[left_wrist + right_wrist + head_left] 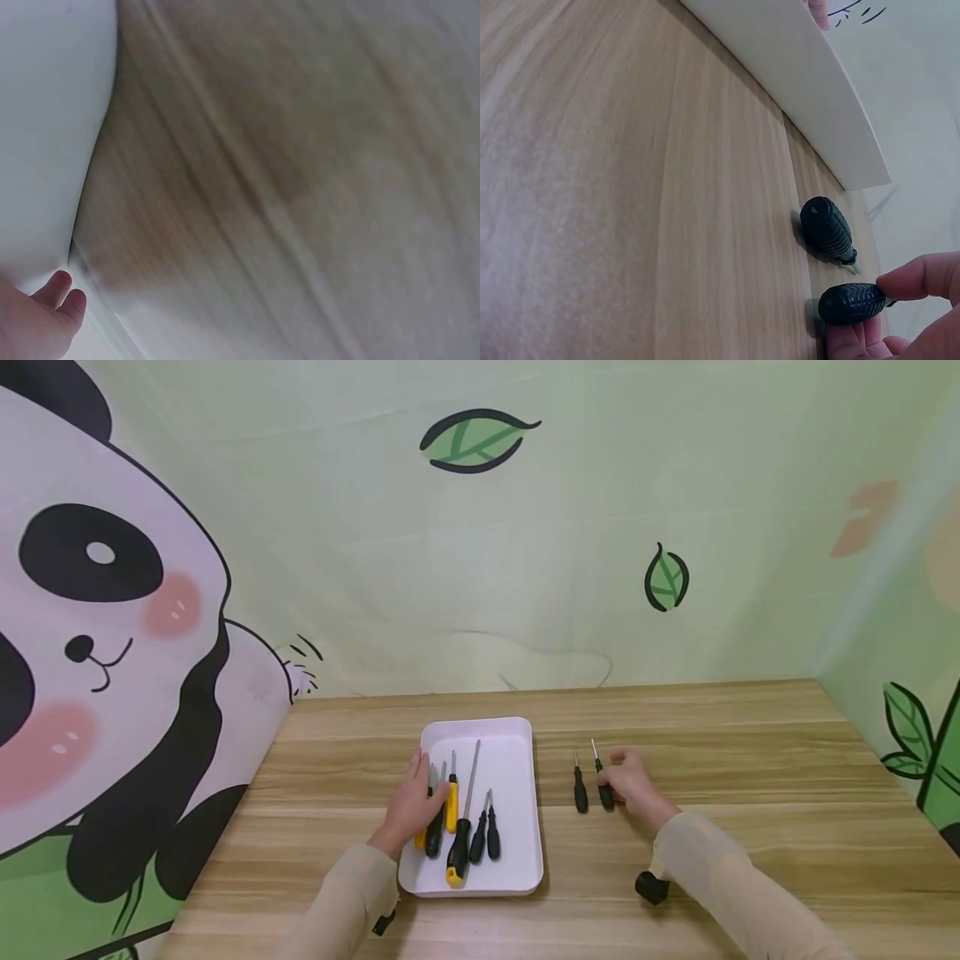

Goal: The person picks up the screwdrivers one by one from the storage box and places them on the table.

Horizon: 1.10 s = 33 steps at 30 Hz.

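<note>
My right hand (632,781) pinches a small black-handled screwdriver (853,303) between thumb and fingers, to the right of the tray. Just left of it a second small black screwdriver (581,792) lies on the table, shaft pointing away from me. My left hand (411,806) rests over the left side of a white tray (517,777), fingers extended along its rim. Inside the tray, beside that hand, are several screwdrivers: a yellow-handled one (452,806), a long black-and-yellow one (459,852) and two small black ones, among others. The left hand partly hides the leftmost tools.
Under everything is a wood-grain table (750,760). A green printed backdrop (570,527) with leaves and a large panda (112,610) rises behind and on the left side of the table.
</note>
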Available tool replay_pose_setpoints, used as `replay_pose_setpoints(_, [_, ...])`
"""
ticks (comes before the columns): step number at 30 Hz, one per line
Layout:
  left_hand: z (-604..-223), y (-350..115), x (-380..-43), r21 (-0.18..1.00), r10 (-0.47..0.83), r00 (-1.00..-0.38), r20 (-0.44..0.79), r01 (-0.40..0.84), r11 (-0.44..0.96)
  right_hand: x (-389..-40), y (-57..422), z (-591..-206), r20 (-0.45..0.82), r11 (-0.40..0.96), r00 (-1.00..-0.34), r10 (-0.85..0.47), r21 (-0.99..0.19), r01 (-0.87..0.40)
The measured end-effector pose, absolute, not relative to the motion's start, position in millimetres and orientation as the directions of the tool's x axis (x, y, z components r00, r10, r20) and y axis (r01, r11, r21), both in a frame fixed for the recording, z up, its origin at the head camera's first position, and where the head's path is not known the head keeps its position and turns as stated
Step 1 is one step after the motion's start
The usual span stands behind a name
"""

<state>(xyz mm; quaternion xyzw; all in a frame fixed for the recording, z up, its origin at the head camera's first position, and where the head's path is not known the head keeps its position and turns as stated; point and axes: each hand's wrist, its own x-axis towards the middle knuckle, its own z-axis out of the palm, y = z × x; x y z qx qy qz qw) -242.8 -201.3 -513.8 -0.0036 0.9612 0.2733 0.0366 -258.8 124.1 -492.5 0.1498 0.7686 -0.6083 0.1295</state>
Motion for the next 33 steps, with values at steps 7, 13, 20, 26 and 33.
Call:
replay_pose_setpoints(7, [-513.1, -201.1, -241.8, 0.527, 0.010, -0.997, -0.071, -0.029, 0.849, -258.4, 124.0, -491.9, -0.364, 0.245, -0.929, 0.068, -0.896, 0.369])
replay_pose_setpoints(13, [-510.3, -200.4, -240.3, 0.539, 0.012, -0.997, -0.075, -0.030, 0.842, -258.8, 124.6, -491.7, -0.351, 0.271, -0.934, 0.063, -0.895, 0.355])
replay_pose_setpoints(20, [-509.8, -200.4, -239.9, 0.534, 0.017, -0.997, -0.077, -0.027, 0.845, -260.8, 125.4, -492.7, -0.356, 0.303, -0.932, 0.067, -0.883, 0.359])
replay_pose_setpoints(26, [-510.4, -200.2, -240.6, 0.536, 0.013, -0.997, -0.076, -0.030, 0.843, -262.9, 124.1, -493.4, -0.354, 0.339, -0.933, 0.067, -0.871, 0.355])
replay_pose_setpoints(33, [-511.5, -200.5, -240.6, 0.543, 0.012, -0.997, -0.070, -0.028, 0.840, -265.1, 121.2, -491.4, -0.342, 0.393, -0.936, 0.078, -0.853, 0.344])
